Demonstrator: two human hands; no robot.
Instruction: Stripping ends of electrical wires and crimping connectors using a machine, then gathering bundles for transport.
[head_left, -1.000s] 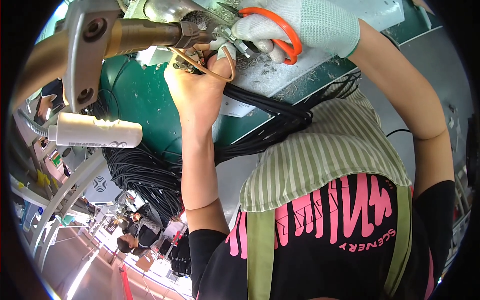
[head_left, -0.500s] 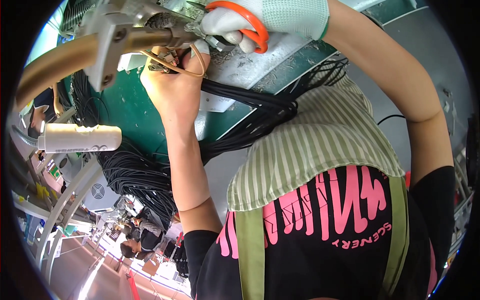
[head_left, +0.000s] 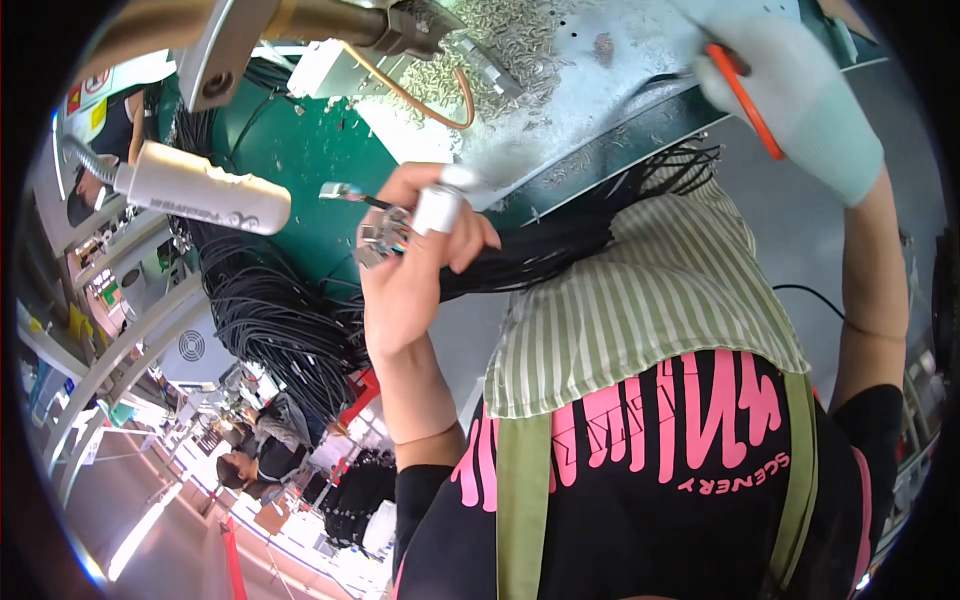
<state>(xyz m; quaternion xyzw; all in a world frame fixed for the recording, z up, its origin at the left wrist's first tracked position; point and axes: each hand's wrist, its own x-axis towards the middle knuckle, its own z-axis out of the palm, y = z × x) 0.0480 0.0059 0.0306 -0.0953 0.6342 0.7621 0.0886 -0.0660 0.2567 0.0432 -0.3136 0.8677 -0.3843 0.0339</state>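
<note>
My left hand [head_left: 415, 240], with white coverings on its thumb and a fingertip, is closed around black cables [head_left: 560, 250]. Their metal connectors [head_left: 382, 235] and short coloured wires stick out by the thumb. To the right, my right hand [head_left: 800, 100] wears a pale glove, blurred by motion. It is closed on orange-handled scissors [head_left: 742, 100], whose blades are smeared. A thin dark strand shows close to its fingers; I cannot tell if they hold it. Both hands are at the near edge of a pale metal plate [head_left: 600, 90] strewn with small scraps [head_left: 490, 50].
Above left, a brass-coloured pipe [head_left: 330, 25] in a metal clamp reaches over the green table [head_left: 290, 150], with a thin copper-coloured tube [head_left: 465, 100] curving below. A white cylindrical fixture [head_left: 205, 185] hangs at left. Bundled black cables [head_left: 270, 330] drape nearby. Another person [head_left: 260, 455] sits farther off.
My left hand has drawn back from under the pipe toward me with the cables. My right hand has swung right with the scissors, uncovering the scrap-covered plate.
</note>
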